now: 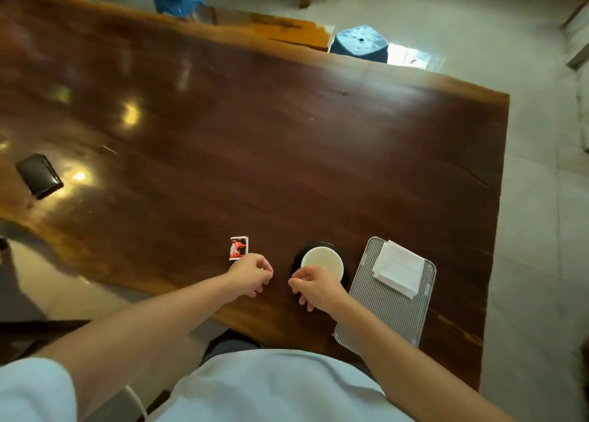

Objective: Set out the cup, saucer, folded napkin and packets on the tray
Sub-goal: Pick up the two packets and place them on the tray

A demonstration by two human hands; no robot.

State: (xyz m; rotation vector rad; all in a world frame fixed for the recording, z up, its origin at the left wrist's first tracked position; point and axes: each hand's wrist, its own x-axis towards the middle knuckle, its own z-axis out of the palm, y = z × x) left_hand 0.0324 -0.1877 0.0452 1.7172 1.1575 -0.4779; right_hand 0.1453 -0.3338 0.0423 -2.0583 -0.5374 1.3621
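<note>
Two hands, left [251, 273] and right [314, 286], curled, seemingly empty, above glossy wooden table [255, 134]; tiled floor [526, 198] beyond.

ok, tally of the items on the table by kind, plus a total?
Tray: 1
Folded napkin, on the tray: 1
Cup: 1
Saucer, dark, under the cup: 1
Packet, red and white: 1
Dark flat object, far left, looks like a wallet or phone: 1
Total: 6

White cup [322, 260] on dark saucer [298, 257] beside tray [385, 313]; folded napkin [398, 268] on tray; packet [238, 247] apart.
</note>
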